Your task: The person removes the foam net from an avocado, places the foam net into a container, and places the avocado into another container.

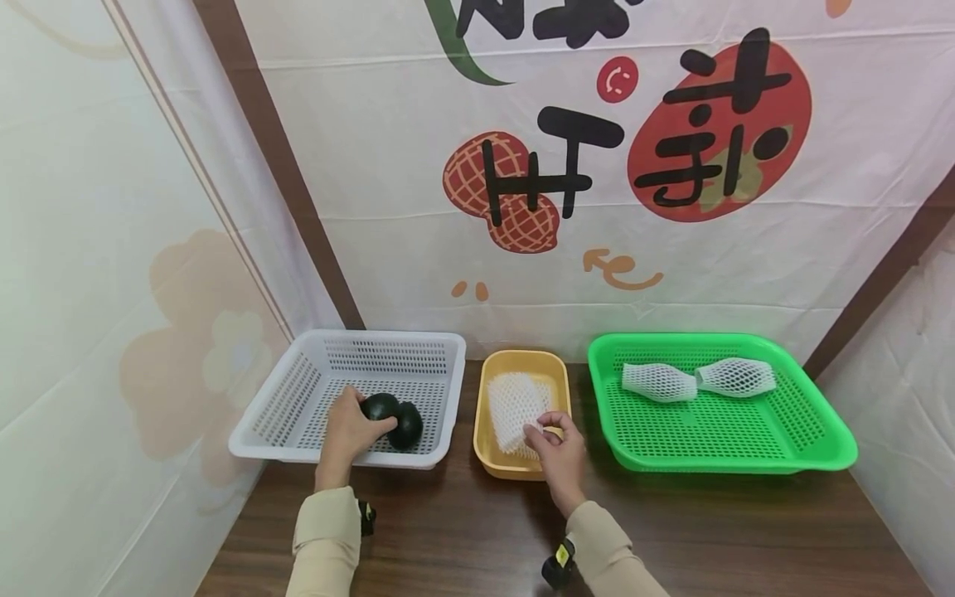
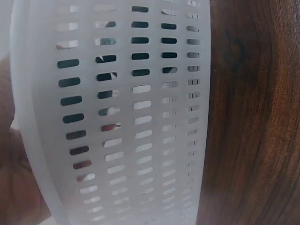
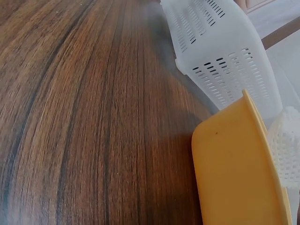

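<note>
In the head view my left hand (image 1: pixel 352 424) reaches into the white basket (image 1: pixel 254 431), thumb and fingers round a dark green avocado (image 1: pixel 380 405). A second avocado (image 1: pixel 406 427) lies right beside it on the basket floor. My right hand (image 1: pixel 561 456) is over the near right side of the yellow basket (image 1: pixel 488 464), fingertips pinching the edge of a white foam net sleeve (image 1: pixel 513 410). The left wrist view mostly shows the white basket's slotted wall (image 2: pixel 126 131), dark fruit showing through the slots. Part of the foam net sleeve (image 3: pixel 287 145) shows in the right wrist view.
A green basket (image 1: pixel 701 460) on the right holds two net-covered pieces, a left one (image 1: pixel 660 382) and a right one (image 1: pixel 737 378). All three baskets stand on a brown wooden table (image 1: pixel 448 531), against a printed cloth backdrop (image 1: pixel 373 207).
</note>
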The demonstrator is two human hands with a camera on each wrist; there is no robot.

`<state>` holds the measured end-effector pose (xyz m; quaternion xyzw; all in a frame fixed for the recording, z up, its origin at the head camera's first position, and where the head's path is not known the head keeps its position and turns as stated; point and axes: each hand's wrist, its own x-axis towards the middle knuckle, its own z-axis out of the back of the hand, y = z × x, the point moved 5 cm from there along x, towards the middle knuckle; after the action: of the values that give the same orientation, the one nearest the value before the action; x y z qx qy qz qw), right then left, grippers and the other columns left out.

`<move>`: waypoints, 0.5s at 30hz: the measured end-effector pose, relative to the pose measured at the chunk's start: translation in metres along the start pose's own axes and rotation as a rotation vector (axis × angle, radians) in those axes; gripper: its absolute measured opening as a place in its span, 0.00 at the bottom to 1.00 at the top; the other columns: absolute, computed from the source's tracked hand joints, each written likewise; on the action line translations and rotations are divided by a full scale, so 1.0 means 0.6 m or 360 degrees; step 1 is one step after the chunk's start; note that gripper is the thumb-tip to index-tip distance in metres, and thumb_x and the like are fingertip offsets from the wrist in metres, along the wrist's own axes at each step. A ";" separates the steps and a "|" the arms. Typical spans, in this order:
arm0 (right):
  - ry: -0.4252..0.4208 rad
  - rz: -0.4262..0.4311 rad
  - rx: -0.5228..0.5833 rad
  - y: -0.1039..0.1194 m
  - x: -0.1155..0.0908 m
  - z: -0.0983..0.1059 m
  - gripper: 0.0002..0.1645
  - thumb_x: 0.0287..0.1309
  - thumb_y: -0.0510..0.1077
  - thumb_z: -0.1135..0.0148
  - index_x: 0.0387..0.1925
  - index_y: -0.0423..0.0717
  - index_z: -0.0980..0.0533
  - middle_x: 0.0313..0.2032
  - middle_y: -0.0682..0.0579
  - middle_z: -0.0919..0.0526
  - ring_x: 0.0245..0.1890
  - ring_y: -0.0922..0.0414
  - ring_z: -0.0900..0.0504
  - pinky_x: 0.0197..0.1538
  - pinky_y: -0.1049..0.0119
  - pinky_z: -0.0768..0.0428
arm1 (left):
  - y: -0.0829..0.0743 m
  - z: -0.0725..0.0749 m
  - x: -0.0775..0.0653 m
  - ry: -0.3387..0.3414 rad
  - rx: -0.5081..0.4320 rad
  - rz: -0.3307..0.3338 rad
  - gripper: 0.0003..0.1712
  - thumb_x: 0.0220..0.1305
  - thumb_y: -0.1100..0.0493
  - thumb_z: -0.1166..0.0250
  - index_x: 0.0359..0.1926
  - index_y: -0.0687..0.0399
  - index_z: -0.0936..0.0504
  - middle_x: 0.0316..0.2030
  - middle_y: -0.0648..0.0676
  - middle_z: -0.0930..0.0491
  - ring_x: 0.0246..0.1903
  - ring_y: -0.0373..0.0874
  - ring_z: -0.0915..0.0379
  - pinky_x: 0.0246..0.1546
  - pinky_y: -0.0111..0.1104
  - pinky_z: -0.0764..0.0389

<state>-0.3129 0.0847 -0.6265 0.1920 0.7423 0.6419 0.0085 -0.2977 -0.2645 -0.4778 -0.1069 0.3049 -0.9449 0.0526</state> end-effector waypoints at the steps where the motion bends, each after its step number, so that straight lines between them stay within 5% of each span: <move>1: -0.0001 0.0018 -0.0032 0.004 -0.001 0.001 0.19 0.42 0.50 0.30 0.35 0.51 0.29 0.38 0.49 0.30 0.28 0.52 0.22 0.29 0.62 0.22 | 0.000 0.000 0.000 0.0004 0.0024 0.0025 0.36 0.37 0.47 0.29 0.40 0.64 0.37 0.32 0.61 0.33 0.31 0.53 0.37 0.28 0.41 0.33; 7: 0.0013 0.0156 -0.0102 0.089 -0.020 0.005 0.15 0.43 0.41 0.31 0.34 0.45 0.28 0.36 0.47 0.28 0.32 0.53 0.26 0.31 0.68 0.24 | -0.001 0.004 0.000 0.0024 0.0141 0.0126 0.39 0.37 0.46 0.29 0.41 0.66 0.38 0.33 0.63 0.33 0.32 0.55 0.36 0.27 0.45 0.32; 10: -0.0025 0.0164 -0.0253 0.085 -0.018 0.012 0.16 0.43 0.45 0.31 0.34 0.48 0.27 0.36 0.50 0.26 0.34 0.54 0.26 0.34 0.69 0.27 | 0.003 0.006 0.001 0.0018 0.0172 0.0147 0.40 0.36 0.45 0.29 0.41 0.67 0.37 0.34 0.65 0.32 0.33 0.57 0.34 0.29 0.48 0.31; 13: -0.0099 0.0176 -0.0455 0.021 -0.001 0.022 0.19 0.40 0.54 0.31 0.35 0.56 0.27 0.38 0.55 0.26 0.35 0.58 0.26 0.34 0.72 0.27 | 0.009 0.005 0.001 0.0043 0.0196 0.0168 0.40 0.36 0.44 0.29 0.41 0.67 0.37 0.34 0.65 0.32 0.32 0.58 0.33 0.27 0.48 0.31; 15: -0.0090 0.0214 -0.0439 0.043 -0.005 0.021 0.17 0.42 0.52 0.31 0.34 0.54 0.26 0.37 0.54 0.26 0.35 0.58 0.26 0.35 0.71 0.26 | 0.012 0.003 0.000 0.0081 0.0215 0.0182 0.41 0.36 0.44 0.29 0.42 0.68 0.37 0.34 0.66 0.32 0.32 0.59 0.32 0.26 0.48 0.31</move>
<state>-0.2997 0.0982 -0.6045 0.2563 0.6320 0.7312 0.0126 -0.2971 -0.2713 -0.4808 -0.0614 0.2474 -0.9612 0.1057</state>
